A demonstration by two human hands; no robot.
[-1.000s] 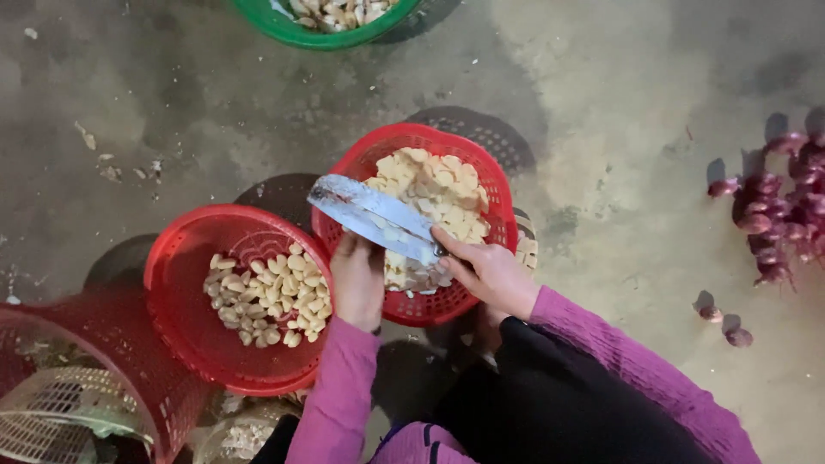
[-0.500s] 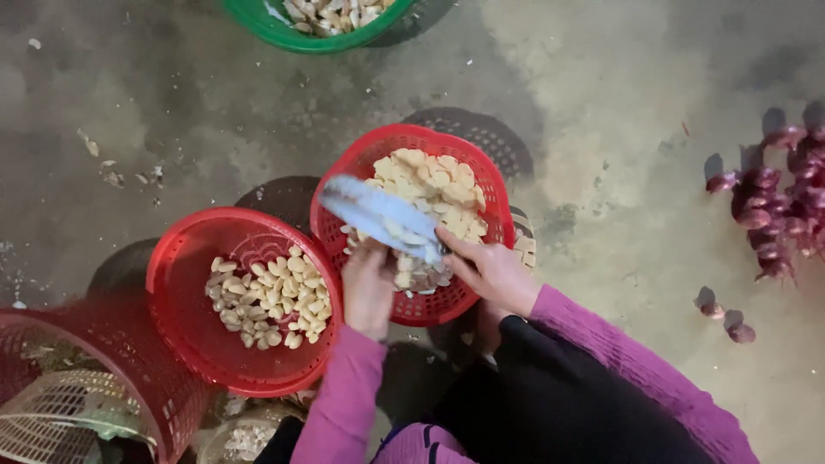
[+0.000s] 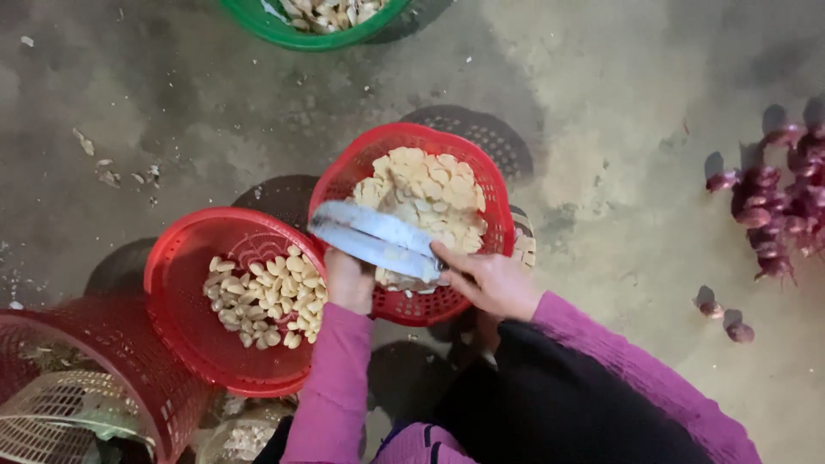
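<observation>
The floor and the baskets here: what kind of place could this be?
Probably a simple food-preparation yard or workshop floor. Peeled garlic cloves fill red plastic baskets set on a rough concrete floor, and red shallots lie loose at the side.

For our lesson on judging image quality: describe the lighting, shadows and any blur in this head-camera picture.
Head view: soft, dim light on the grey floor, brighter at upper right; perforated shadows fall behind the red baskets; the pale curved object held by the left hand and right hand looks smeared by motion; the reddish shallots at the right edge look soft.
</observation>
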